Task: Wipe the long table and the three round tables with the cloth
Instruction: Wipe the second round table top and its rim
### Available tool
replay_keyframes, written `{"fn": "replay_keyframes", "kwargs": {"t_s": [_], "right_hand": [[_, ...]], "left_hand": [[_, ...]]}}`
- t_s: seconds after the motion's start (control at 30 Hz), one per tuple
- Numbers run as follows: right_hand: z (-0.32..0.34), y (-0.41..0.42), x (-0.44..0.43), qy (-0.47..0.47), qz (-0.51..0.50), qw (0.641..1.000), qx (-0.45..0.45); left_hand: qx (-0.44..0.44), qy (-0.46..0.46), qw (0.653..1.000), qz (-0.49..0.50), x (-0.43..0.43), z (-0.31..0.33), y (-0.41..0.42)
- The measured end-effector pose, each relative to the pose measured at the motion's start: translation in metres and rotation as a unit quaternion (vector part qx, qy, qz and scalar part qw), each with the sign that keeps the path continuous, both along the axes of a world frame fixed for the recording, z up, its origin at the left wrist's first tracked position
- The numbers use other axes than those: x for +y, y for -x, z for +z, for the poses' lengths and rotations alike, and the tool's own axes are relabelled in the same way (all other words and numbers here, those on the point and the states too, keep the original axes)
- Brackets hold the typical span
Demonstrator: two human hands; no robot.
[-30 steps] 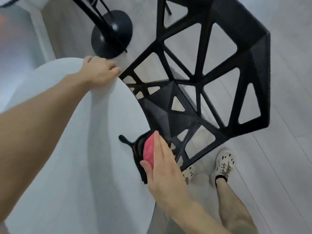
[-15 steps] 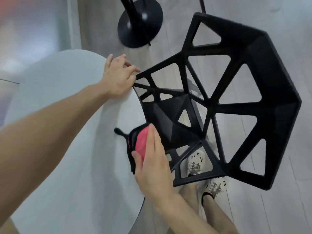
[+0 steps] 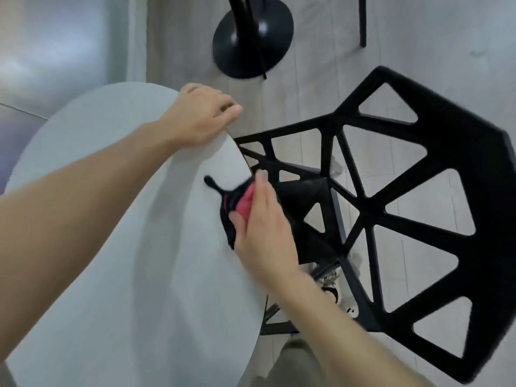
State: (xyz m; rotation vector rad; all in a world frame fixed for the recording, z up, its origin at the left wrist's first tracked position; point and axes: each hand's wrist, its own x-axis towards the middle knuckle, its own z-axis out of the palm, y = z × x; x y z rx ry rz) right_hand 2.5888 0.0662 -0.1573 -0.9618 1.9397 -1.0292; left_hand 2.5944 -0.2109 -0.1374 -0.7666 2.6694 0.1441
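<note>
Wiping at the edge: we press the black-and-pink cloth (image 3: 240,203) onto the white round table (image 3: 111,247) at its right rim. Our right hand (image 3: 262,233) lies flat on top of it, fingers straight and close together, thumb at the cloth's near side. The hand is blurred. Our left hand (image 3: 199,115) grips the far rim of the same table, fingers curled down over the edge.

Half a second ago those fingers were lifted and spread above the rim. Now they are clamped on it again, as they were a second ago. The cloth and right hand have slid along the rim toward the left hand since then, and the gap between our hands is narrower.

A thin black loop on the cloth points inward across the tabletop. Just beside the table stands a black chair (image 3: 418,191) with triangular openings, part of its frame under the rim. A black pedestal base (image 3: 252,37) sits on the pale floor (image 3: 307,93) beyond. A pale shoe (image 3: 331,276) shows through the chair.
</note>
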Motion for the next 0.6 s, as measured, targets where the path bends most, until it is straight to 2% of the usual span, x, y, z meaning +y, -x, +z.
{"fn": "replay_keyframes", "kwargs": {"t_s": [0.13,0.2,0.27,0.37,0.43,0.5,0.6], "right_hand": [[-0.005,0.055,-0.144,-0.016,0.108,0.991,0.075],[-0.009,0.053,-0.148,-0.002,0.118,0.989,0.085],[-0.008,0.045,-0.108,0.001,0.084,0.995,0.056],[0.002,0.034,-0.042,0.018,0.055,0.997,0.051],[0.001,0.040,-0.070,-0.010,0.060,0.995,0.076],[-0.003,0.045,-0.139,-0.035,0.097,0.988,0.117],[-0.006,0.051,-0.210,-0.020,0.150,0.982,0.115]], "left_hand": [[-0.028,0.032,0.995,0.087,-0.056,0.008,-0.012],[-0.064,0.043,0.988,0.130,-0.076,0.007,-0.019],[-0.118,0.041,0.982,0.144,-0.082,0.001,-0.022],[-0.100,0.054,0.981,0.158,-0.078,-0.018,-0.029],[-0.072,0.048,0.983,0.161,-0.076,-0.026,-0.032],[-0.071,0.032,0.985,0.152,-0.078,-0.027,-0.034],[-0.075,0.015,0.985,0.153,-0.078,-0.016,-0.034]]}}
